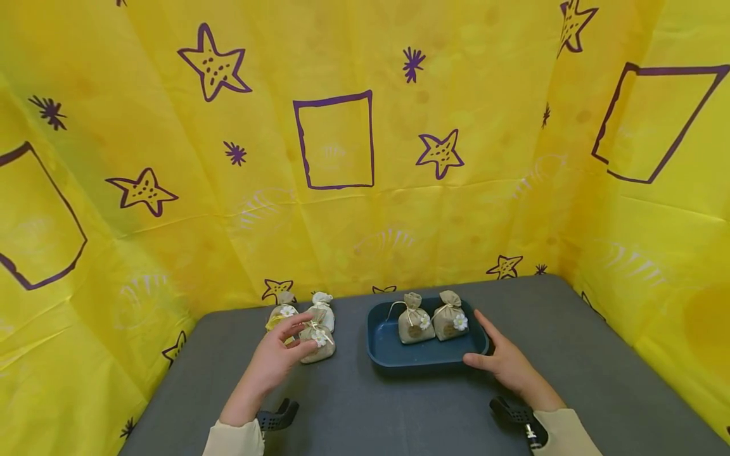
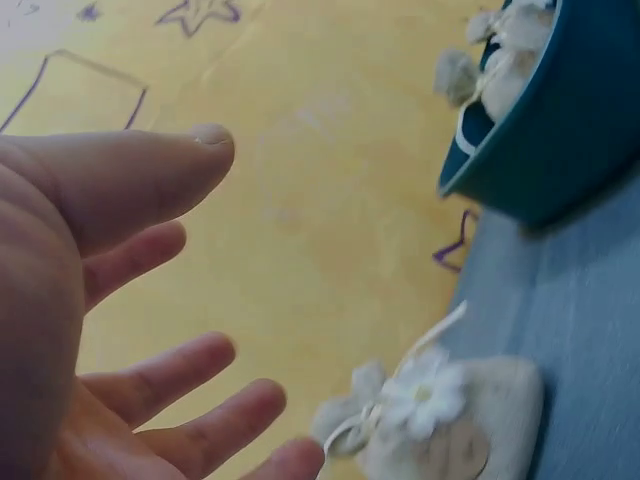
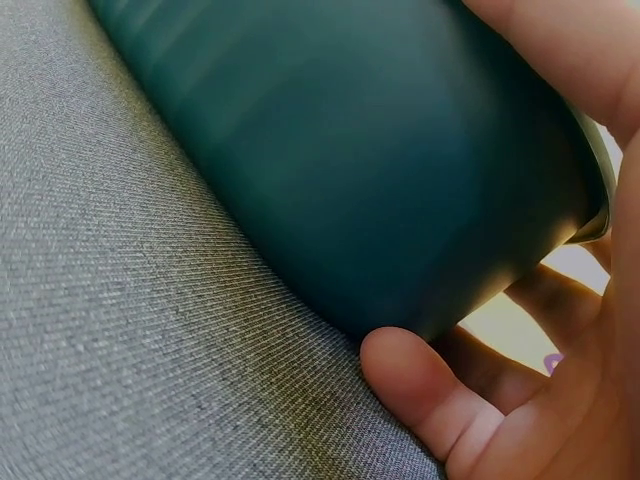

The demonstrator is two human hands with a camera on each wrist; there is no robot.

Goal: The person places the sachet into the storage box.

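Observation:
My left hand (image 1: 270, 361) reaches over a beige drawstring sachet (image 1: 322, 353) with a white flower, thumb and fingers parted. In the left wrist view, the sachet (image 2: 505, 405) lies just beyond the fingertips, a gap between. My right hand (image 1: 510, 364) grips the right end of a dark blue tray (image 1: 384, 354), thumb at the front corner and fingers round the far side. The right wrist view shows the hand against the tray's outer wall (image 3: 340, 150). Inside the tray stand two burlap sachets with flowers, one in the middle (image 1: 412, 328) and one farther right (image 1: 443, 324).
Behind the near sachet are a white sachet (image 1: 327, 315) and another one with yellow on it (image 1: 275, 311), both by the back edge of the grey table (image 1: 365, 418). A yellow patterned cloth (image 1: 342, 240) hangs behind and at both sides.

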